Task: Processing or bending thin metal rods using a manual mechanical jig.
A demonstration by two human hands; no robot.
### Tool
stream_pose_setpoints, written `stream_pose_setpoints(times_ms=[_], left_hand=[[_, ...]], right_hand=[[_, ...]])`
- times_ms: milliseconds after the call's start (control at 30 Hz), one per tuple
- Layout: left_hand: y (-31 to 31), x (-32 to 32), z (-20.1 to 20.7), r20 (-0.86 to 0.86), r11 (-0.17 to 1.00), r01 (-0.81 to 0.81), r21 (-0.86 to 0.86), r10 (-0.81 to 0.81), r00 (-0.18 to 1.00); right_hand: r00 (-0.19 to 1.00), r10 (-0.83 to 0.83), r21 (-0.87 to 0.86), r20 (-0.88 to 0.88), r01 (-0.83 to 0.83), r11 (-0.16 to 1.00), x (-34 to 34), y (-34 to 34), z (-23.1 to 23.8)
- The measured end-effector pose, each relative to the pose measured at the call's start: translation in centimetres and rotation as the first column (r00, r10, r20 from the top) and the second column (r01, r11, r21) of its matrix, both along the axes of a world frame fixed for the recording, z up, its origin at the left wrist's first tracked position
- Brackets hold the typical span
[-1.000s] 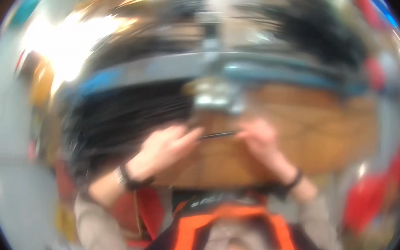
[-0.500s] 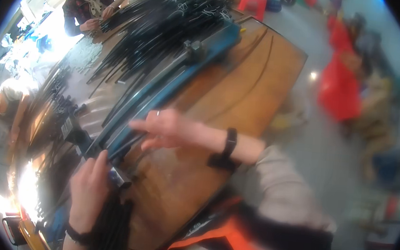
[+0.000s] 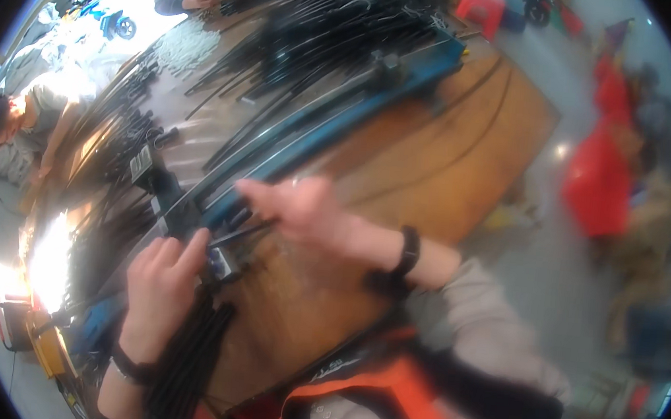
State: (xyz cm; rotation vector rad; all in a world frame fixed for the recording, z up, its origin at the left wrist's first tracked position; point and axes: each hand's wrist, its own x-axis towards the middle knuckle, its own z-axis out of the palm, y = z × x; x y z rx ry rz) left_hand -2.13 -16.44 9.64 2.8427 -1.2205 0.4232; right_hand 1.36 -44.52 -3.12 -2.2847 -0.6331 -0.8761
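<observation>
Head view, left hand (image 3: 159, 286) at lower left closed around a bundle of black tubes (image 3: 188, 356), right hand (image 3: 303, 211) at centre pinching a thin black rod (image 3: 242, 233), blue rail (image 3: 335, 126) crossing the wooden table (image 3: 437, 146), red blurred shape (image 3: 597, 180) at right.

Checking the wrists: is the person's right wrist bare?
No, a black band circles the wrist behind the right hand.

Whole shot is smeared. My right hand (image 3: 303, 211) is too blurred to tell its grip on the thin black rod (image 3: 242, 233). My left hand (image 3: 159, 286) covers part of the black bundle (image 3: 192, 348), and the desk (image 3: 454, 132) runs off into blur.
</observation>
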Motion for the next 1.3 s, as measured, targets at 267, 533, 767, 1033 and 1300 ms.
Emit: stream_pose_setpoints(times_ms=[267, 533, 767, 1033, 1300], left_hand=[[3.8, -1.6, -0.1, 0.080, 0.997, -0.039, -0.072, 0.045, 0.996], [6.2, -3.3, -1.5, -0.005, 0.982, -0.156, -0.111, 0.157, 0.988], [17.1, -3.8, 2.2, 0.501, 0.856, -0.514, 0.061, 0.419, 0.758], [18.6, -7.1, 1.7, -0.036, 0.671, -0.657, -0.344, 0.690, 0.723], [21.6, -10.1, -0.9, 0.007, 0.679, -0.606, -0.414, 0.668, 0.744]], right_hand=[[0.946, 0.311, 0.167, 0.092, -0.322, 0.932, -0.4, 3.1, 2.2], [0.902, 0.376, 0.216, 0.214, -0.419, 0.882, -0.2, 5.4, 2.3], [0.955, 0.101, -0.055, 0.280, -0.089, 0.994, 5.5, 1.2, -3.3], [0.666, 0.697, 0.518, -0.266, -0.511, 0.686, 7.3, 15.9, 2.3], [0.705, 0.668, 0.257, -0.238, -0.618, 0.743, 8.7, 19.2, 3.4]])
